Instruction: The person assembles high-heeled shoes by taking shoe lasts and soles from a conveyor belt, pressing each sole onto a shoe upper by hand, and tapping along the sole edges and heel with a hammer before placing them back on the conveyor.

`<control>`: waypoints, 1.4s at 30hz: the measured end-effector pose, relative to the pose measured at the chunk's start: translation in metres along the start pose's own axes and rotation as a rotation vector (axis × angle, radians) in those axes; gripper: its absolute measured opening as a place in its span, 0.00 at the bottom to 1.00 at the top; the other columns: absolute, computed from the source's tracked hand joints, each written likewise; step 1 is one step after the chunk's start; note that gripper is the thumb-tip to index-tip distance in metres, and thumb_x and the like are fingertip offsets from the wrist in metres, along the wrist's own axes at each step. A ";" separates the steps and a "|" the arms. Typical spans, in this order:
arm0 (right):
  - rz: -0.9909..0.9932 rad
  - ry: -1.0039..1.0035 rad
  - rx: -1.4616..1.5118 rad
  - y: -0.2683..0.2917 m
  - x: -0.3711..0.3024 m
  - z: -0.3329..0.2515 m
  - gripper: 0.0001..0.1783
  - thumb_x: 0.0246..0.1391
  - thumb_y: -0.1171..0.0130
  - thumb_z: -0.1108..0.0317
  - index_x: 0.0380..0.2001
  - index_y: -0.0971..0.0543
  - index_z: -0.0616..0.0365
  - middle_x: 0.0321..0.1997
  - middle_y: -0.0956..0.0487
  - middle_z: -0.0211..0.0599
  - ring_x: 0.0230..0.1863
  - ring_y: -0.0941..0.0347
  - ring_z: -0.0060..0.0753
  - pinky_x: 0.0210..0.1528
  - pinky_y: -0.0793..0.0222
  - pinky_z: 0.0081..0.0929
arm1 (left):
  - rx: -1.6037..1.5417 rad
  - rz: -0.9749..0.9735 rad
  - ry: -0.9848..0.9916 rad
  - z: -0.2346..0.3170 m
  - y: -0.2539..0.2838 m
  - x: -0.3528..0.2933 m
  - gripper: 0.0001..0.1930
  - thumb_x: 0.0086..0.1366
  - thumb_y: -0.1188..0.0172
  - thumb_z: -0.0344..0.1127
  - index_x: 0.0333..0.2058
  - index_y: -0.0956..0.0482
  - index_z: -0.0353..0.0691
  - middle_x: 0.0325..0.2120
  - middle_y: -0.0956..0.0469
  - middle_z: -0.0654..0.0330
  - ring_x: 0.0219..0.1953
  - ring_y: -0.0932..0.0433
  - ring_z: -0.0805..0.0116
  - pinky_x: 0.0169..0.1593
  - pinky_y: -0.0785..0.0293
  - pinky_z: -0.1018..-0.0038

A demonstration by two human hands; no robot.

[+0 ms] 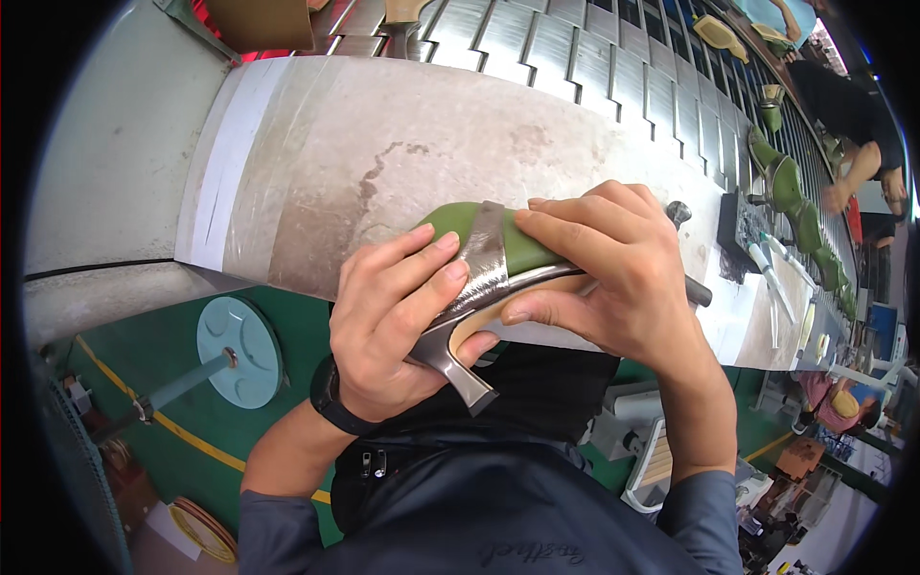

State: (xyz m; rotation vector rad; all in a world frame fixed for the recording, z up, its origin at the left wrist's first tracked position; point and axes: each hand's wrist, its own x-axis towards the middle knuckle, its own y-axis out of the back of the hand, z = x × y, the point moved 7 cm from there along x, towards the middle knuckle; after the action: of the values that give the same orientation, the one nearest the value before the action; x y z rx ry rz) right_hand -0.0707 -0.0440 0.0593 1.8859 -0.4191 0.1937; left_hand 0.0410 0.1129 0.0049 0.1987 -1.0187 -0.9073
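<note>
- We see the left hand (393, 326) clamped on the heel end of a green shoe (532, 254), fingers curled over the upper, thumb beside the heel (463, 374).
- Right hand (618, 268) grips the other end, which it partly hides: fingers on the green, thumb on the tan underside.
- We have the shoe tilted over the near edge of the worktable (316, 172).
- Glossy dark-silver band (487, 249) across the upper, metallic heel pointing near.

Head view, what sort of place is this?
Probably a shoe factory: a green heeled shoe is held at a worktable, a conveyor-like run of metal slats lies beyond, and more green shoes line the right side.
</note>
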 end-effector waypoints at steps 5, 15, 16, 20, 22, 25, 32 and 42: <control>-0.013 0.014 -0.009 -0.001 0.001 -0.002 0.38 0.35 0.20 0.43 0.47 0.12 0.57 0.46 0.12 0.37 0.36 0.23 0.36 0.42 0.32 0.35 | -0.027 0.092 0.021 -0.002 0.001 -0.001 0.30 0.58 0.21 0.47 0.56 0.18 0.41 0.53 0.15 0.51 0.54 0.16 0.46 0.53 0.23 0.57; -0.042 -0.052 0.021 0.000 0.011 -0.006 0.30 0.35 0.16 0.52 0.42 0.12 0.58 0.40 0.12 0.35 0.37 0.20 0.37 0.43 0.27 0.36 | 0.000 0.034 -0.016 -0.003 0.001 -0.005 0.34 0.59 0.20 0.47 0.58 0.23 0.38 0.54 0.17 0.46 0.57 0.18 0.42 0.56 0.23 0.51; -0.044 -0.050 0.022 0.001 0.014 -0.007 0.30 0.35 0.16 0.52 0.42 0.12 0.58 0.40 0.12 0.35 0.37 0.20 0.37 0.43 0.27 0.36 | 0.001 0.036 -0.013 -0.003 0.002 -0.005 0.34 0.59 0.20 0.47 0.58 0.23 0.38 0.54 0.17 0.46 0.57 0.18 0.42 0.56 0.23 0.51; -0.176 -0.124 0.023 0.002 0.030 -0.004 0.29 0.31 0.14 0.54 0.34 0.12 0.62 0.31 0.14 0.41 0.30 0.20 0.43 0.35 0.25 0.37 | 0.000 0.030 -0.007 -0.005 0.002 -0.007 0.34 0.59 0.20 0.47 0.58 0.23 0.38 0.54 0.17 0.46 0.57 0.18 0.43 0.56 0.23 0.52; -0.265 -0.148 0.003 0.003 0.039 -0.005 0.30 0.28 0.13 0.55 0.34 0.12 0.64 0.31 0.14 0.43 0.28 0.21 0.44 0.34 0.26 0.36 | -0.001 0.027 -0.011 -0.005 0.001 -0.007 0.34 0.59 0.20 0.47 0.58 0.23 0.38 0.54 0.17 0.46 0.57 0.18 0.42 0.55 0.23 0.52; -0.431 -0.217 -0.060 -0.005 0.047 -0.007 0.28 0.25 0.12 0.55 0.27 0.14 0.63 0.27 0.16 0.42 0.27 0.20 0.46 0.33 0.24 0.38 | 0.016 0.027 -0.024 -0.005 -0.001 -0.010 0.34 0.58 0.20 0.46 0.58 0.23 0.37 0.54 0.17 0.46 0.56 0.18 0.42 0.55 0.23 0.52; -0.164 -0.114 -0.115 0.001 0.027 -0.005 0.34 0.31 0.14 0.53 0.42 0.15 0.60 0.43 0.14 0.47 0.49 0.17 0.52 0.64 0.27 0.50 | 0.219 0.040 0.037 0.012 -0.025 -0.012 0.42 0.58 0.21 0.51 0.65 0.28 0.34 0.65 0.26 0.40 0.63 0.23 0.41 0.61 0.29 0.49; 0.546 -0.574 0.059 0.028 -0.143 0.086 0.23 0.55 0.30 0.76 0.56 0.17 0.64 0.61 0.19 0.51 0.59 0.20 0.47 0.64 0.26 0.37 | 0.002 -0.226 0.117 0.004 -0.022 0.050 0.34 0.55 0.18 0.46 0.54 0.25 0.35 0.65 0.26 0.44 0.60 0.23 0.46 0.63 0.29 0.58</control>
State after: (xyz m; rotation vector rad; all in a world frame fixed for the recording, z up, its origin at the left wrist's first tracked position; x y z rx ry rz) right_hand -0.2189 -0.1054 0.0062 1.8275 -1.3319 0.0181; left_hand 0.0359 0.0629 0.0277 0.3697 -0.9003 -1.0870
